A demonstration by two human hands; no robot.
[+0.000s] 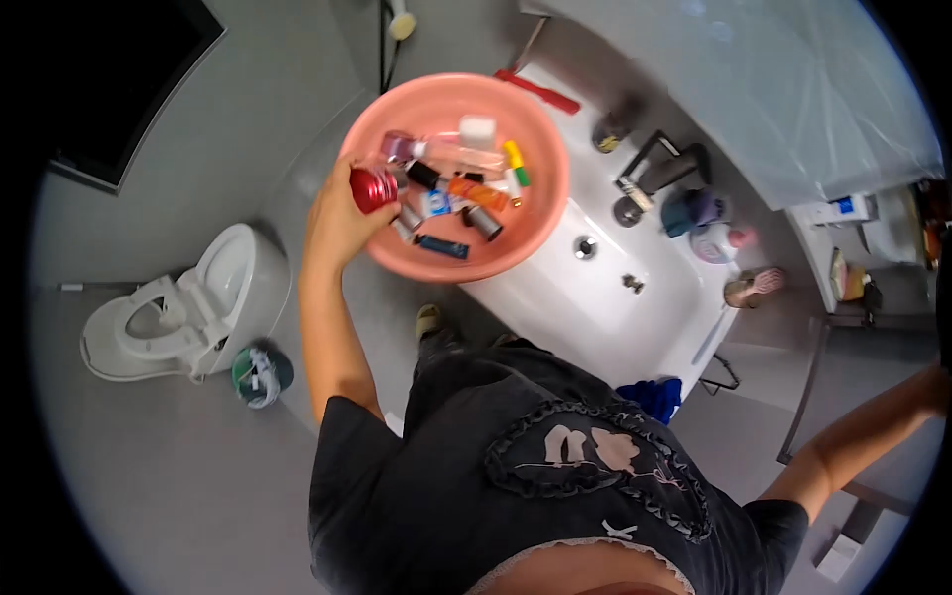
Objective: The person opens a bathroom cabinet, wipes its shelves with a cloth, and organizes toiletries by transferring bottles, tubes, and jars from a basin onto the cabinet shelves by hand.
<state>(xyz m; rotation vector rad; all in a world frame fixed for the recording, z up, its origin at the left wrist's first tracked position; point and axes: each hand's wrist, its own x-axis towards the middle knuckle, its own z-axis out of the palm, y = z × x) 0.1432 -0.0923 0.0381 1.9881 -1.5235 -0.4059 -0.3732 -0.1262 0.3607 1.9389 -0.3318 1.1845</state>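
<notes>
My left hand [342,220] is closed around a shiny red jar [372,188], over the left side of a pink basin [546,218]. Inside the basin lie several small bottles and tubes: a dark blue tube [441,246], a grey cylinder [483,223], an orange tube [478,191], a yellow and green stick [517,163], a purple-capped bottle [399,147] and a white box [477,131]. Stretched far out to the right, my right hand [936,385] reaches the dark edge of the view near shelving. Its fingers are hidden there.
Behind the basin is a white sink [595,302] with a black faucet [666,164], a red comb [536,91], a white bottle [716,241] and a brush in a cup [744,290]. A blue cloth [652,399] hangs at its edge. Left stand a toilet [233,273] and a bin [261,376].
</notes>
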